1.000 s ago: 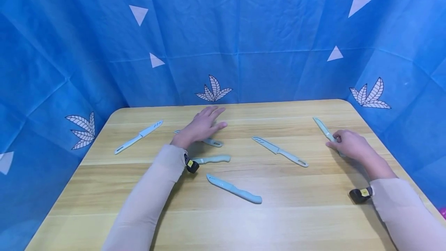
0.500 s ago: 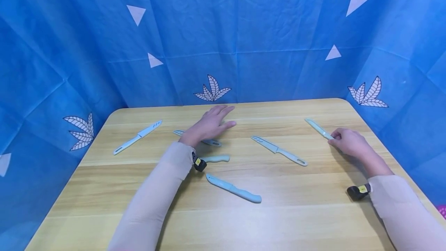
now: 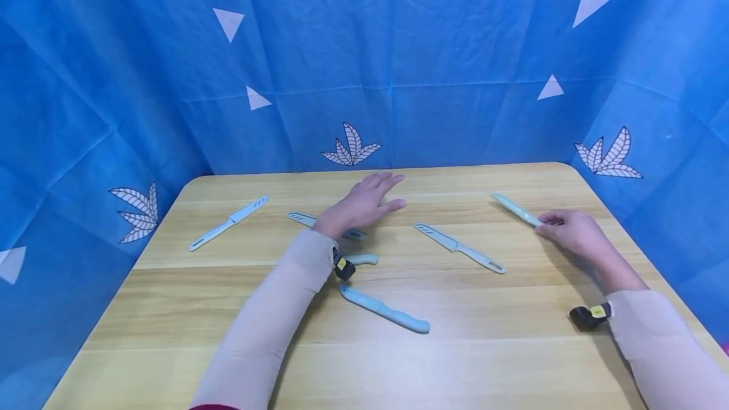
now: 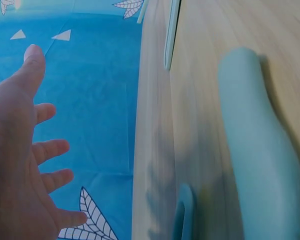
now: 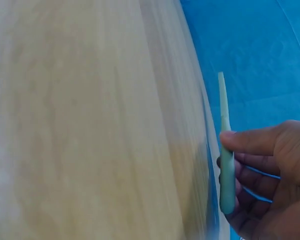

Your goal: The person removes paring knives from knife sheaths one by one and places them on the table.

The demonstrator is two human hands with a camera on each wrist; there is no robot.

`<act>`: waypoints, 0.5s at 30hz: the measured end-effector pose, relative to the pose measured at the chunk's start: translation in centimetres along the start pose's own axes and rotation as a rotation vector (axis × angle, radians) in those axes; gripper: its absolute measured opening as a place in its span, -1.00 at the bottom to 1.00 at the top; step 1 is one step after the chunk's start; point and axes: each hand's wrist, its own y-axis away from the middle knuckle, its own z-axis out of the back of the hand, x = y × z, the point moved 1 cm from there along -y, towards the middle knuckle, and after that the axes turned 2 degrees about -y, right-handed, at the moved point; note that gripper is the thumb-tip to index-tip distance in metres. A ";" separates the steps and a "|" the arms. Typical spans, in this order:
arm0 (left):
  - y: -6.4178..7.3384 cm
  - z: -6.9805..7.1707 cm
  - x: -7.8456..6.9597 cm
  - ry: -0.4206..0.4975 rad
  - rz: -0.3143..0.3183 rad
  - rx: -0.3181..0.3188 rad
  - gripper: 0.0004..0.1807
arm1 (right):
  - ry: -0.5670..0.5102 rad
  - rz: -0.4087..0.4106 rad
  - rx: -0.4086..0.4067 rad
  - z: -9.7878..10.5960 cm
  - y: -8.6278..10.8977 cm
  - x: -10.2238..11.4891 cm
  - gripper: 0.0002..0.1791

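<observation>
My right hand [image 3: 572, 231] pinches a pale green knife [image 3: 514, 209] by its handle, its blade end pointing to the back left. In the right wrist view thumb and fingers hold the knife handle [image 5: 227, 185] against the blue cloth behind. My left hand [image 3: 363, 204] holds nothing; its fingers are spread, with the thumb apart. Beneath it lies a knife with a slotted sheath [image 3: 301, 217], its middle hidden by the hand and wrist. Beside the left wrist shows a pale green knife handle [image 3: 364, 259], the rest covered by the arm; in the left wrist view that handle [image 4: 260, 145] looms close.
On the wooden table [image 3: 171, 315] lie a light blue knife [image 3: 230, 223] at the left, a sheathed knife [image 3: 458, 247] right of the middle, and a blue-green knife [image 3: 384, 310] nearer the front. Blue patterned cloth [image 3: 455, 125] walls off the back and sides.
My right hand has lifted the knife and its blade end has swung left. The left hand has drifted right over the table, fingers still spread.
</observation>
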 end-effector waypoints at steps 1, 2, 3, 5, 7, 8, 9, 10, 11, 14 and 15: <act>-0.1 0.0 -0.1 -0.003 -0.003 -0.001 -0.18 | -0.013 -0.005 0.001 0.0 0.0 0.1 -0.51; -0.2 -0.1 -0.3 -0.002 -0.009 -0.003 -0.19 | -0.021 -0.008 0.002 0.1 -0.1 0.2 -0.48; -0.3 -0.1 -0.5 0.000 -0.012 -0.004 -0.19 | -0.029 -0.010 0.003 0.1 -0.1 0.3 -0.47; -0.5 -0.2 -0.7 -0.001 -0.025 -0.006 -0.19 | -0.047 -0.012 0.008 0.2 -0.1 0.7 -0.44; -0.7 -0.4 -1.0 -0.002 -0.034 -0.007 -0.19 | -0.061 -0.008 0.011 0.3 0.1 1.2 -0.42; -0.8 -0.5 -1.2 0.004 -0.035 -0.006 -0.19 | -0.071 -0.003 0.009 0.3 0.1 1.5 -0.44; -0.9 -0.5 -1.4 0.006 -0.037 -0.003 -0.19 | -0.085 0.003 0.008 0.4 0.2 1.8 -0.46; -1.0 -0.6 -1.5 0.005 -0.040 -0.003 -0.18 | -0.098 0.010 0.006 0.4 0.3 2.0 -0.47; -1.1 -0.6 -1.7 0.005 -0.039 0.000 -0.18 | -0.108 0.018 0.005 0.4 0.3 2.3 -0.48; -1.4 -0.6 -2.2 0.008 -0.043 0.007 -0.17 | -0.129 0.047 0.012 0.4 0.5 3.2 -0.52; -1.5 -0.7 -2.3 0.005 -0.047 0.006 -0.17 | -0.128 0.056 0.015 0.4 0.5 3.5 -0.51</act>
